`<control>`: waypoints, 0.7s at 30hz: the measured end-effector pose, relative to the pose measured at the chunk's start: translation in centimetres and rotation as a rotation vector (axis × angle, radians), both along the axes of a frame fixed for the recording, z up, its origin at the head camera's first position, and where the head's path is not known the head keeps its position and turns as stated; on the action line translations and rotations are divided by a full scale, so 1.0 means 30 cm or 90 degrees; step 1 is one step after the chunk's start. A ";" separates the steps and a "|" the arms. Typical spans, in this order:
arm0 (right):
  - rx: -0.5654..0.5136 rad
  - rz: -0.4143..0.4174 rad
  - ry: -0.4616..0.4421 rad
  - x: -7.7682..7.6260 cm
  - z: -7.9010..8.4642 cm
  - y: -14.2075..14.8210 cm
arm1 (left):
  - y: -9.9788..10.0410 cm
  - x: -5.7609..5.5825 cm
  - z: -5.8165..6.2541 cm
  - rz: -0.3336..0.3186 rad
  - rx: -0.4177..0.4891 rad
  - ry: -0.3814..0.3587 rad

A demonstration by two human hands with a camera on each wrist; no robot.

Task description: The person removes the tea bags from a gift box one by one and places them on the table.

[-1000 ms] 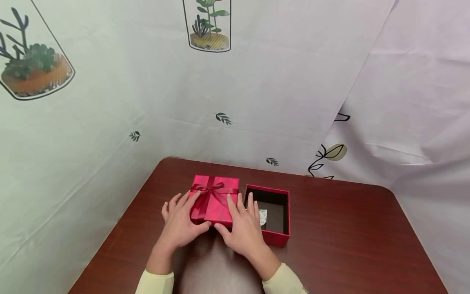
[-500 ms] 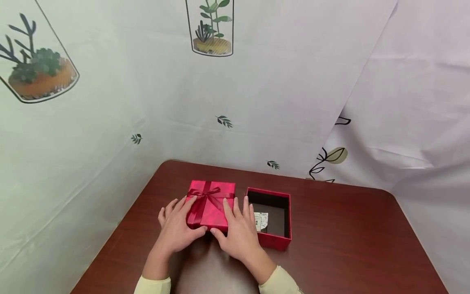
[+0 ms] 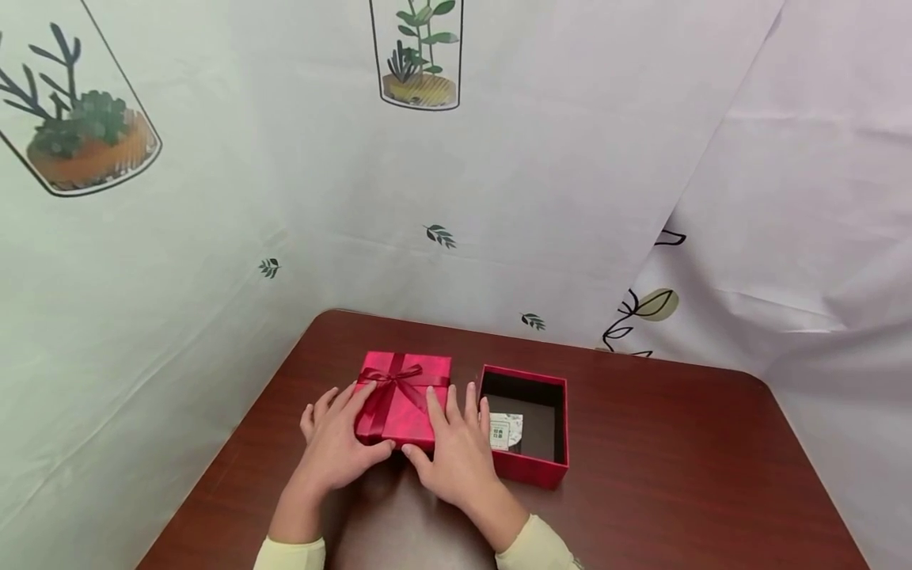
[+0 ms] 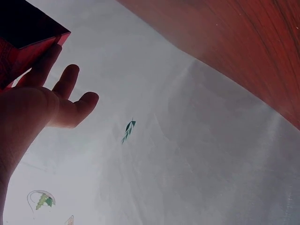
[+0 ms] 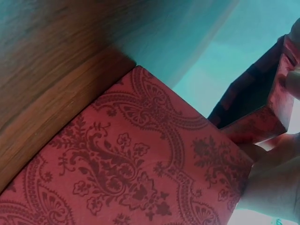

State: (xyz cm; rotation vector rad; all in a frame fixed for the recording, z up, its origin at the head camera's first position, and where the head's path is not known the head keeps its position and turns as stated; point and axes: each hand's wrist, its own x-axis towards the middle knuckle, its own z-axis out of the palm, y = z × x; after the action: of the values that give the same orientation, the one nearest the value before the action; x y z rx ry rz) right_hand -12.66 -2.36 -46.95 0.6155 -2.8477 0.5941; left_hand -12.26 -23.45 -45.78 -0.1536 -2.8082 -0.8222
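In the head view both hands hold a red gift box lid [image 3: 409,404] with a dark red ribbon and bow. My left hand [image 3: 336,447] grips its left side, thumb at the front edge. The right hand [image 3: 459,451] has its thumb at the front edge and fingers over the right part. The lid's hollow inside faces down, seen dark in the right wrist view [image 5: 251,98]. Just right of it stands the red box base [image 3: 534,469], open on top. Inside lies a pale printed packet [image 3: 504,431], partly hidden by the right hand.
The brown wooden table [image 3: 677,443] extends to the right of the box base. A pale fabric curtain [image 3: 534,158] with plant prints hangs behind and along the left side. A greyish sheen [image 3: 413,522] lies on the table between the forearms.
Both hands have carried the lid a little to the left, away from the box base. The gap between them has widened, and more of the packet shows. The head view has shifted slightly.
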 end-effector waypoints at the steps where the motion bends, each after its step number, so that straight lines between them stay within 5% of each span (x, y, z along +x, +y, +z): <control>1: 0.002 0.000 0.003 0.001 0.000 -0.004 | -0.005 0.000 0.000 0.000 0.002 0.000; 21: 0.044 -0.006 0.012 0.006 -0.004 -0.077 | -0.070 0.000 -0.017 0.009 0.008 -0.033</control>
State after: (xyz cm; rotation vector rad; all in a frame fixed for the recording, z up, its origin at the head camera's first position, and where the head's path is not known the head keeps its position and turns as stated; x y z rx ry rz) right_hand -12.48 -4.67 -47.06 0.6149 -2.8624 0.4880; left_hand -12.28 -25.55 -46.29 -0.1126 -2.8484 -0.8523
